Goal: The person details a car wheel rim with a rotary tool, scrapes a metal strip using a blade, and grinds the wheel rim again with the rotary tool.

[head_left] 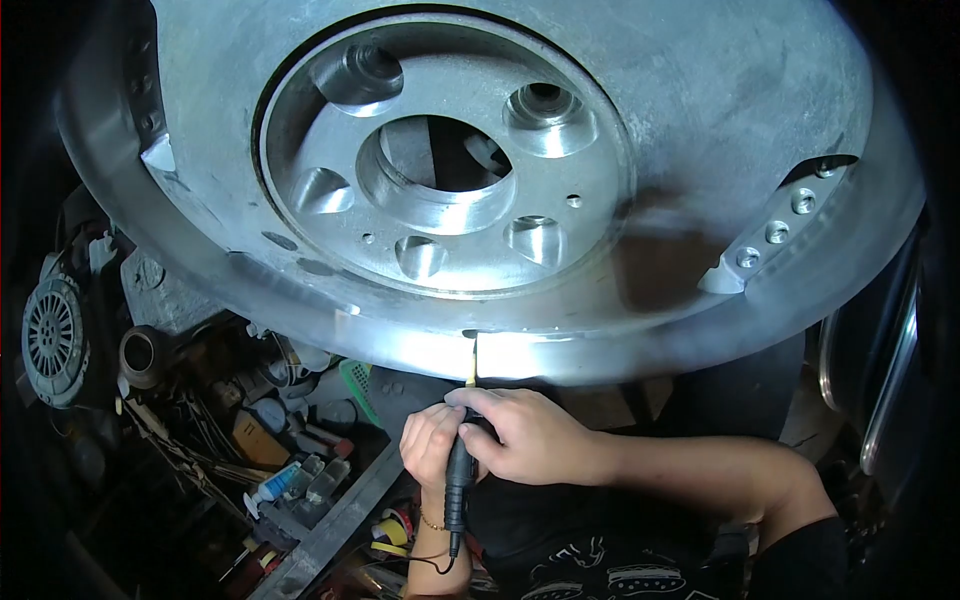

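Note:
A large grey metal wheel fills the upper part of the head view, with a round hub, a central opening and several bolt holes. Just below its lower rim, my left hand is wrapped round a black corded handheld tool. My right hand also closes on the tool near its front end, its fingers over those of the left. From the tool a thin yellowish tip points up to a small dark slot in the rim; whether it touches is unclear.
At the left lie a round slotted metal part, a blue and white tube, clear containers and assorted tools. A grey metal beam runs diagonally below them. Curved shiny metal bars stand at the right.

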`<action>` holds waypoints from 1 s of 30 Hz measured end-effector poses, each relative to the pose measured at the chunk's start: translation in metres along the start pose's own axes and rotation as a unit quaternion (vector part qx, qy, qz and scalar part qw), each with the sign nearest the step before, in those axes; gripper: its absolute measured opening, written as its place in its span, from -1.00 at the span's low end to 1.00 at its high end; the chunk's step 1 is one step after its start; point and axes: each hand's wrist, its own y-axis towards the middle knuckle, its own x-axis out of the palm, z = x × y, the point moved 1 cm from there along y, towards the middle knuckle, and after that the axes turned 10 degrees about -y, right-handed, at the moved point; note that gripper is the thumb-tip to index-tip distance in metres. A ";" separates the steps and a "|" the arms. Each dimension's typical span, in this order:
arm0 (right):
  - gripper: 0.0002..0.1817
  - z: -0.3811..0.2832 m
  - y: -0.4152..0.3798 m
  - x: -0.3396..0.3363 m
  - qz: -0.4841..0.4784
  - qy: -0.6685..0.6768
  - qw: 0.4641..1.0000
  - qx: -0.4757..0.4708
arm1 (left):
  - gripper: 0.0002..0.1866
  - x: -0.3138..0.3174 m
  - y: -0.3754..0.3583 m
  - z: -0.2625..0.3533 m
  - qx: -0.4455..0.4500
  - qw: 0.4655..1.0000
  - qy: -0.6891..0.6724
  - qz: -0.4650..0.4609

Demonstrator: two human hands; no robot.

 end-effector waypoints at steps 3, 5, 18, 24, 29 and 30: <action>-0.63 0.000 0.000 -0.003 0.001 -0.004 1.000 -0.004 | -0.75 0.000 0.001 0.001 0.004 1.000 0.002 0.000; -0.63 -0.001 0.000 -0.004 -0.022 0.006 1.000 0.013 | -0.72 -0.001 0.001 0.002 -0.003 1.000 0.004 -0.007; -0.62 0.001 0.001 -0.002 -0.014 0.002 1.000 -0.002 | -0.68 -0.001 -0.001 0.003 -0.005 1.000 0.008 -0.003; -0.62 -0.002 0.001 -0.005 -0.023 0.000 1.000 0.008 | -0.77 0.000 0.003 0.004 -0.002 1.000 0.005 0.001; -0.63 0.001 0.001 -0.003 -0.017 0.001 1.000 -0.001 | -0.76 0.000 0.002 0.004 -0.006 1.000 0.008 0.003; -0.63 0.000 0.001 -0.004 -0.021 0.002 1.000 0.005 | -0.76 0.000 0.002 0.004 -0.009 1.000 0.007 0.003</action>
